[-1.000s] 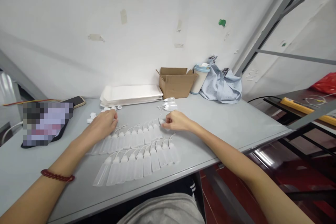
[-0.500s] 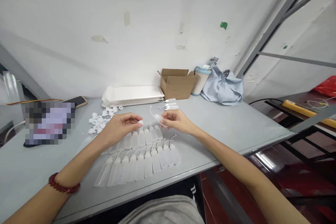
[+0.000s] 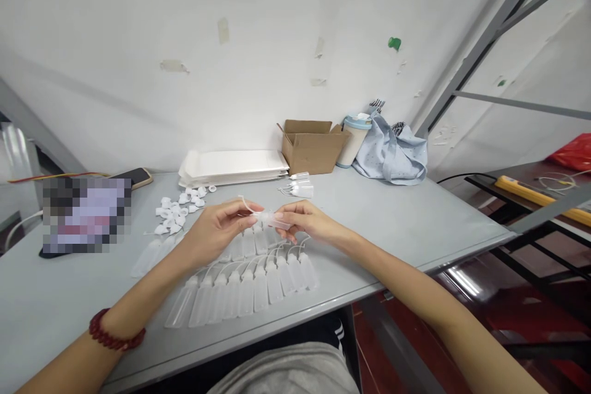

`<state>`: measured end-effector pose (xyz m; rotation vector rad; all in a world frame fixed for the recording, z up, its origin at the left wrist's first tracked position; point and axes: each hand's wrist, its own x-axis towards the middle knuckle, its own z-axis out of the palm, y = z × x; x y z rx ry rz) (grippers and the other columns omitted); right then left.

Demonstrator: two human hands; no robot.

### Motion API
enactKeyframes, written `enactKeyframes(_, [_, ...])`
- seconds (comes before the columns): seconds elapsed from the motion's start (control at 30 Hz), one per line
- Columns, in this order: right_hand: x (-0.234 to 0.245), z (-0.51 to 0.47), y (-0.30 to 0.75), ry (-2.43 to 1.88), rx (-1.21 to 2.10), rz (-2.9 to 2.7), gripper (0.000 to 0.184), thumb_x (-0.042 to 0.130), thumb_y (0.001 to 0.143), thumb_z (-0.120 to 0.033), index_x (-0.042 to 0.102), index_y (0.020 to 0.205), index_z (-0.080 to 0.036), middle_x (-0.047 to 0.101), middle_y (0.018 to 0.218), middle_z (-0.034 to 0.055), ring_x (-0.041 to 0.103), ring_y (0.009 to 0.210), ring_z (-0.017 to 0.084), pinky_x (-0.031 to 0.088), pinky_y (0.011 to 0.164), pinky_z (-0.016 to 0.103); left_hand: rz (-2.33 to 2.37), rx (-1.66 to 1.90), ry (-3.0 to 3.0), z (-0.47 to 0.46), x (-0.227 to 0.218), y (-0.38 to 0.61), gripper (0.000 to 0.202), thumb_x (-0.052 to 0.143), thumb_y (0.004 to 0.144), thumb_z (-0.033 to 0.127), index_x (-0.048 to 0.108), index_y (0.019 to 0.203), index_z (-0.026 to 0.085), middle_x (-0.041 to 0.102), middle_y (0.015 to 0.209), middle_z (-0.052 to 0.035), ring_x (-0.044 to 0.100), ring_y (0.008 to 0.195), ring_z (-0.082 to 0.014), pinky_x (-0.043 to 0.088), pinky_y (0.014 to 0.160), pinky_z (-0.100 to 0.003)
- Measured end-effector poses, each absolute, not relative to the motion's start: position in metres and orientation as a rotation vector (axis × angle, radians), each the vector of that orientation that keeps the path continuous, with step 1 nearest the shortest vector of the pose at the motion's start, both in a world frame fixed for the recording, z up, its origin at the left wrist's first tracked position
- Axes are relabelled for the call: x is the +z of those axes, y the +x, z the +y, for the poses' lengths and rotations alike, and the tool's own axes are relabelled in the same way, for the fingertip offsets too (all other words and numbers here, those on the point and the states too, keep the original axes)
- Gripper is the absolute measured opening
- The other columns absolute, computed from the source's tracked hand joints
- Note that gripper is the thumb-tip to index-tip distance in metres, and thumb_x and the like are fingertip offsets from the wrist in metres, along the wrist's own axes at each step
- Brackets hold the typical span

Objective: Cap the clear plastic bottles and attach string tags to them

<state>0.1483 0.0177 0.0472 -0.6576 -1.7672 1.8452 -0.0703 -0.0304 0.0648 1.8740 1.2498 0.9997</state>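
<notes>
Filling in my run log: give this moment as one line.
left hand: pinching small bottle at its tip | right hand: gripping its body | below: bottle rows on table

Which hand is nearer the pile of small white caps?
Left. The left hand sits just right of the white caps; the right hand is farther right, past the small bottle both hands hold.

- We read no text, number or brand anywhere.
- bottle (image 3: 273,219), 6 o'clock: no print that we can see.
- cardboard box (image 3: 310,151), 12 o'clock: plain faces.
- pixelated patch (image 3: 85,215), 9 o'clock: unreadable.
</notes>
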Motion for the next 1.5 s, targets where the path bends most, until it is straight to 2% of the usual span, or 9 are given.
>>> enactKeyframes(0.33, [0.045,0.017,0.146,-0.802,1.774,-1.872,0.042,0.058,0.084,-0.054,0.047,0.069,-0.016,0.041,0.057,-0.0072,0.035,0.044,0.004,0.032,0.043,0.02,1.227,1.044,2.155,-0.031,0.053,-0.065,0.023,0.055,0.086,0.037,0.07,0.086,0.02,0.072,0.093,-0.0064,0.065,0.083,-0.0193,0.051,0.07,-0.028])
enactKeyframes(0.5, [0.041,0.016,0.144,-0.951,1.739,-1.814,0.035,0.055,0.088,-0.053,0.051,0.084,-0.018,0.032,0.06,-0.0082,0.031,0.046,0.005,0.026,0.04,0.017,1.221,1.124,2.267,-0.031,0.045,-0.062,0.019,0.056,0.087,0.031,0.069,0.085,0.018,0.071,0.092,-0.0077,0.066,0.078,-0.0175,0.05,0.068,-0.027])
enactKeyframes(0.7, [0.044,0.014,0.146,-0.841,1.78,-1.783,0.032,0.052,0.089,-0.051,0.05,0.095,-0.02,0.024,0.058,-0.0101,0.026,0.045,0.006,0.022,0.039,0.017,1.264,1.054,1.902,-0.033,0.053,-0.057,0.023,0.063,0.079,0.04,0.069,0.085,0.019,0.073,0.089,-0.0055,0.068,0.081,-0.0195,0.054,0.072,-0.029])
enactKeyframes(0.83, [0.047,0.008,0.144,-0.851,1.659,-1.862,0.03,0.051,0.09,-0.051,0.048,0.096,-0.021,0.03,0.057,-0.0099,0.031,0.046,0.006,0.027,0.043,0.018,1.258,0.838,1.692,-0.034,0.06,-0.058,0.031,0.06,0.08,0.046,0.07,0.088,0.018,0.072,0.072,-0.003,0.068,0.069,-0.0193,0.056,0.07,-0.032])
enactKeyframes(0.93, [0.047,0.004,0.143,-0.83,1.579,-1.921,0.026,0.049,0.092,-0.047,0.048,0.096,-0.021,0.031,0.057,-0.0104,0.031,0.045,0.006,0.029,0.047,0.019,1.199,0.784,1.635,-0.034,0.064,-0.058,0.032,0.059,0.08,0.049,0.069,0.078,0.018,0.07,0.065,-0.0024,0.066,0.061,-0.0181,0.056,0.068,-0.033])
enactKeyframes(1.03, [0.046,0.003,0.142,-0.787,1.508,-1.96,0.022,0.047,0.093,-0.043,0.047,0.096,-0.021,0.031,0.057,-0.0103,0.033,0.047,0.006,0.031,0.049,0.02,1.175,0.811,1.601,-0.035,0.066,-0.058,0.035,0.06,0.079,0.051,0.067,0.072,0.018,0.068,0.063,-0.0025,0.065,0.059,-0.0177,0.057,0.066,-0.032])
enactKeyframes(1.13, [0.044,0.003,0.143,-0.771,1.4,-2.027,0.023,0.046,0.094,-0.044,0.047,0.1,-0.022,0.037,0.058,-0.0091,0.037,0.05,0.008,0.031,0.05,0.02,1.181,0.841,1.586,-0.035,0.065,-0.059,0.034,0.062,0.078,0.051,0.068,0.076,0.017,0.068,0.062,-0.0021,0.064,0.058,-0.0171,0.056,0.065,-0.032])
enactKeyframes(1.33, [0.039,0.007,0.144,-0.754,0.963,-2.144,0.03,0.062,0.085,-0.041,0.052,0.101,-0.018,0.055,0.071,-0.0026,0.047,0.06,0.01,0.039,0.057,0.024,1.175,0.96,1.565,-0.031,0.06,-0.062,0.03,0.063,0.078,0.046,0.07,0.074,0.017,0.068,0.064,-0.0022,0.063,0.057,-0.0154,0.054,0.061,-0.029])
enactKeyframes(1.5, [0.038,0.005,0.143,-0.831,0.899,-2.132,0.028,0.058,0.087,-0.042,0.058,0.097,-0.016,0.053,0.061,-0.0036,0.046,0.053,0.01,0.039,0.054,0.024,1.262,0.986,1.81,-0.034,0.061,-0.06,0.03,0.06,0.081,0.043,0.071,0.066,0.02,0.069,0.063,-0.0017,0.066,0.064,-0.0184,0.054,0.067,-0.03])
